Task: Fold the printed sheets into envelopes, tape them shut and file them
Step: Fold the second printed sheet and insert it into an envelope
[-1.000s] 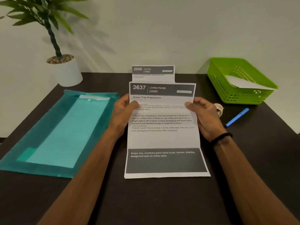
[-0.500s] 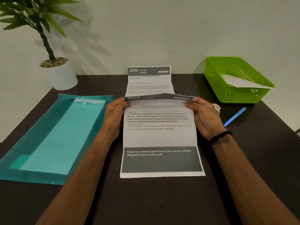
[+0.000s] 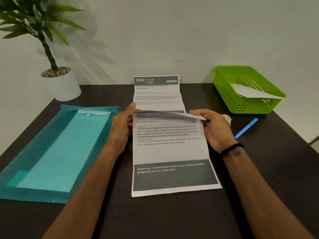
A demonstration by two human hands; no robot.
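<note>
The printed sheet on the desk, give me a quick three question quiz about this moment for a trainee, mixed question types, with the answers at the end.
1. True or false: both hands grip the top edge of the front sheet, the left hand at one corner and the right hand at the other.
2. Which lies nearest the right hand? A) green basket B) blue pen C) potted plant
3. Fill in: the number printed on the sheet behind is ____.

Key: 1 true; 2 B; 3 2940.
</note>
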